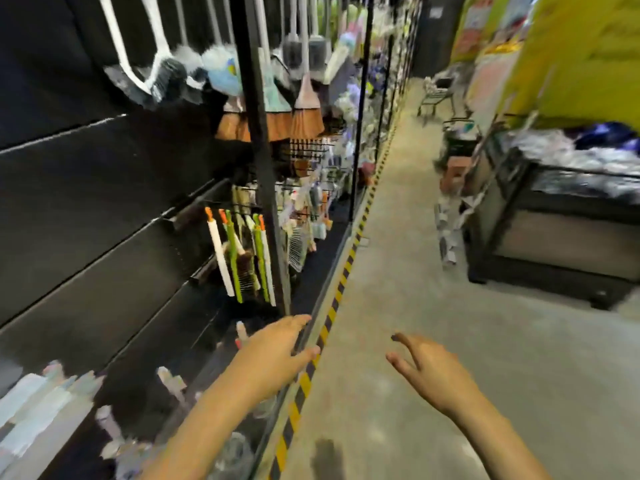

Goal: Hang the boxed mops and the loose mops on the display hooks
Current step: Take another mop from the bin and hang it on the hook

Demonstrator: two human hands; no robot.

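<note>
Both hands are hanging empty in front of the person. The left hand [273, 355] is reaching out with fingers straight and spread, over the rack edge [313, 315]; whether it is touching the edge cannot be told. The right hand [429, 367] is floating over the floor [450, 341], fingers loosely splayed, holding nothing.

No mop is being carried right now. Long-handled mops and brooms [304, 112] are hanging on the upper hooks of the rack, and brushes [239, 251] are hanging lower down. Pale boxes [38, 407] are sitting at the lower left by the rack base; they are blurred, so whether they are boxed mops cannot be told. A cart [554, 216] with wrapped stock is standing well apart, across the aisle.

Judgement: part of the hanging looks done, and the person seems to be between items, going for the next one. How many are left is not showing.
</note>
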